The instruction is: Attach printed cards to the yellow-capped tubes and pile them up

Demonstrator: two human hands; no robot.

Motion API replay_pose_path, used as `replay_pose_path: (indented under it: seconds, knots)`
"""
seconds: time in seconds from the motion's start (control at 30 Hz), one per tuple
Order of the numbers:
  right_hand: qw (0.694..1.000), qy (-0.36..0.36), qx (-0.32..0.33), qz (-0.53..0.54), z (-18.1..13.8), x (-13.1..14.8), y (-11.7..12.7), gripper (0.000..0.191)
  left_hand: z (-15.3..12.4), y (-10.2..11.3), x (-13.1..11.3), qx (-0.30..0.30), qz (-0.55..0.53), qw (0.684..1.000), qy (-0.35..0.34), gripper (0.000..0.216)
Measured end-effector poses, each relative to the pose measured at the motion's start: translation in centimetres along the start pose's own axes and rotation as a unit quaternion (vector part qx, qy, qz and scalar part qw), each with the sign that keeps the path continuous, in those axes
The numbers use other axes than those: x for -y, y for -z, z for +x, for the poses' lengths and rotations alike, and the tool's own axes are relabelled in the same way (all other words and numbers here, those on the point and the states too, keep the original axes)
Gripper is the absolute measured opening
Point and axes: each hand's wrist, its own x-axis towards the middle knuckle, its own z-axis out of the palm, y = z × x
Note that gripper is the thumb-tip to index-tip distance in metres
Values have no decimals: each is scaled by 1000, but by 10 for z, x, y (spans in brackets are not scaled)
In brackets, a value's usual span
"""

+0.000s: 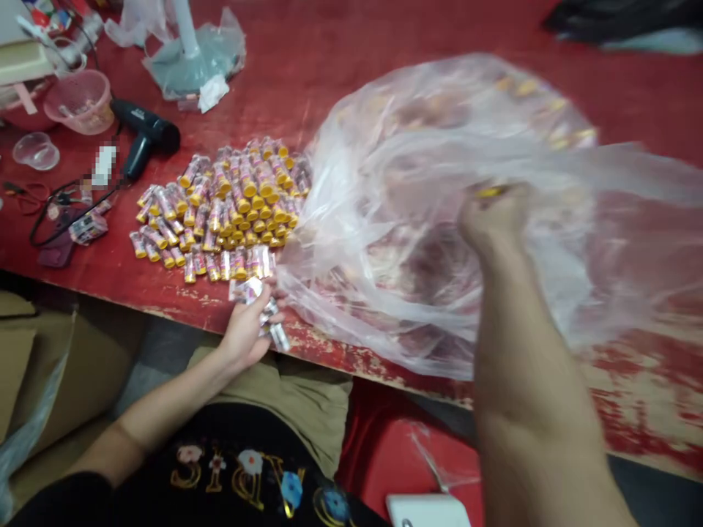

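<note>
My left hand (250, 326) is closed around several small, shiny, clear-and-silver printed sleeves (279, 335) at the table's front edge. Just beyond it lies a heap of small printed tubes with yellow ends (242, 194), stacked on the red table. To the right, a large clear plastic bag (384, 190) is spread open, with more yellow-ended pieces showing through its far side. My right hand (497, 212) is closed over the bag, and a yellow piece (491, 192) shows at its fingers. Blur hides the rest of what it grips.
A dark hair dryer (146, 135) with a cord lies left of the heap. Behind it are a pink bowl (80, 102) and a pale stand base (195, 62) wrapped in plastic. A cardboard box (93, 366) stands below the table at left, and a red stool (406, 454) is beside my lap.
</note>
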Motion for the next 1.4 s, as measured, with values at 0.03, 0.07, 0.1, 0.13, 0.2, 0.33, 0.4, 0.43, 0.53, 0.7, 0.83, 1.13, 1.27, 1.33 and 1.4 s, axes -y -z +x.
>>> replay_pose_path:
  seconds: [0.03, 0.07, 0.1, 0.13, 0.2, 0.33, 0.4, 0.43, 0.53, 0.7, 0.83, 1.13, 1.27, 1.33, 1.4]
  knots:
    - [1000, -19, 14, 18, -20, 5, 2, 16, 4, -6, 2, 7, -9, 1000, 2, 21]
    - [998, -34, 29, 35, -44, 14, 4, 12, 8, -11, 4, 15, -14, 1000, 9, 21]
    - [993, -52, 65, 85, -73, 26, 6, 12, 11, -16, 7, 22, -15, 1000, 14, 22]
    - [986, -54, 111, 112, -105, 41, 8, 20, 13, -19, 9, 26, -14, 999, 14, 23]
    - [974, -41, 173, 142, -166, 75, 7, 33, 12, -25, 14, 32, -7, 999, 4, 26]
    - [948, -56, 219, 223, -232, 121, -6, 40, 8, -23, 18, 24, 8, 1000, -18, 26]
    - [950, -106, 176, 236, -235, 125, -10, 27, 6, -16, 15, 4, 8, 999, -33, 23]
    - [948, -135, 157, 242, -234, 124, -11, 26, 5, -11, 14, -2, 7, 999, -42, 22]
    - [936, -184, 125, 274, -229, 120, -12, 32, -3, 5, 16, 25, 24, 998, -45, 34]
    - [939, -182, 126, 262, -236, 119, -13, 33, -19, 18, 31, 86, 104, 990, -45, 58]
    - [941, -180, 134, 253, -240, 117, -14, 37, -20, 14, 36, 69, 116, 985, -104, 63]
    - [865, -225, 95, 439, -239, 129, 13, 36, -19, 11, 25, 41, 109, 992, -39, 71]
    - [876, -183, 44, 444, -238, 143, 24, 40, -26, 11, 24, 44, 111, 993, 6, 67]
    - [883, -159, 10, 441, -239, 147, 19, 40, -30, 11, 25, 51, 112, 992, 20, 65]
    - [899, -136, -28, 415, -241, 146, 12, 41, -32, 11, 26, 66, 116, 991, 29, 64]
